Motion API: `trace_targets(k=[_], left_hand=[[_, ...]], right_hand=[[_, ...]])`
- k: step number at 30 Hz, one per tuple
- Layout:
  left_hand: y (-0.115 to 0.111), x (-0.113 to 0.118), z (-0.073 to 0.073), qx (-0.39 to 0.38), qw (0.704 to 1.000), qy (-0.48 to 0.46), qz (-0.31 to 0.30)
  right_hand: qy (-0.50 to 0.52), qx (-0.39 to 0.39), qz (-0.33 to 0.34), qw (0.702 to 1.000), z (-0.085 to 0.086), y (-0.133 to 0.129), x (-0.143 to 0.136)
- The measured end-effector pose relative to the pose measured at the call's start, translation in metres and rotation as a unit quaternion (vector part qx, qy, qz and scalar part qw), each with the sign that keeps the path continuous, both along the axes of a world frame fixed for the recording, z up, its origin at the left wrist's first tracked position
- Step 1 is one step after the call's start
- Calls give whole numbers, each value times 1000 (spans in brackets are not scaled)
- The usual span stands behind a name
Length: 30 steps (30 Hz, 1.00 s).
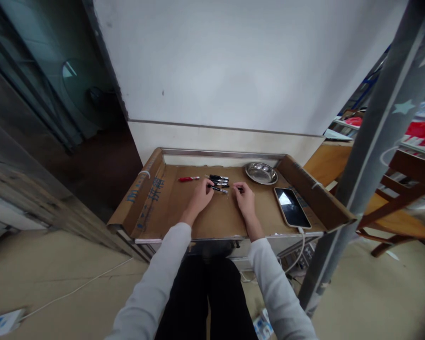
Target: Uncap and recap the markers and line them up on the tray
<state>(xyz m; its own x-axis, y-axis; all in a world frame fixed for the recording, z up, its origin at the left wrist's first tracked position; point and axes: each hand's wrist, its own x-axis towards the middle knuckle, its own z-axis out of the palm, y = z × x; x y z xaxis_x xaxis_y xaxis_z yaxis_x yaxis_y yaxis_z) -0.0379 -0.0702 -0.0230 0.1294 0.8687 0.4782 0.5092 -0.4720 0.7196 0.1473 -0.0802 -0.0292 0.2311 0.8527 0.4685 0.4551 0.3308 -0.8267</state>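
Note:
My left hand (202, 194) pinches one end of a black and clear pen (220, 189), which points to the right. Just behind it, several black pens (218, 178) lie side by side on the cardboard-covered table (173, 215). To the right of the pens, my right hand (245, 198) has its fingers closed on a small black piece (240, 189), possibly a pen cap. A red pen (189, 179) rests on the cardboard to the left, apart from both hands.
A round metal bowl (261, 173) sits at the back right. In front of it lies a phone (292, 208) with a white cable (302, 248) hanging over the front edge. Cardboard flaps rise along both sides. A metal post (357, 156) and wooden chair (398, 208) stand at the right.

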Motion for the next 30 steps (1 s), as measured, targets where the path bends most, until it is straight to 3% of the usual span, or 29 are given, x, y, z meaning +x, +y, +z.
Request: trace_targets(k=[8,13,16,21,25,27,30], left_hand=[[-4,4,3,42,985,168,-11],[-10,16,7,107,959,199,-170],[-7,20,4,106,954,183,-211],[-2,17,0,65,970,145,-186],[-2,16,0,29,985,125,-118],[-2,16,1,14,989,115,-96],[-1,16,1,3,990,73,-118]], right_hand=[[32,-4,-18,999,1,-9,-1],[48,1,-25,999,0,-10,-1],[12,-8,-23,1000,0,-11,-2],[-43,-2,42,998,-3,-8,-4],[-130,0,114,985,-5,-6,-6],[-165,4,119,979,-6,-6,-6],[-173,14,82,981,-8,-8,-5]])
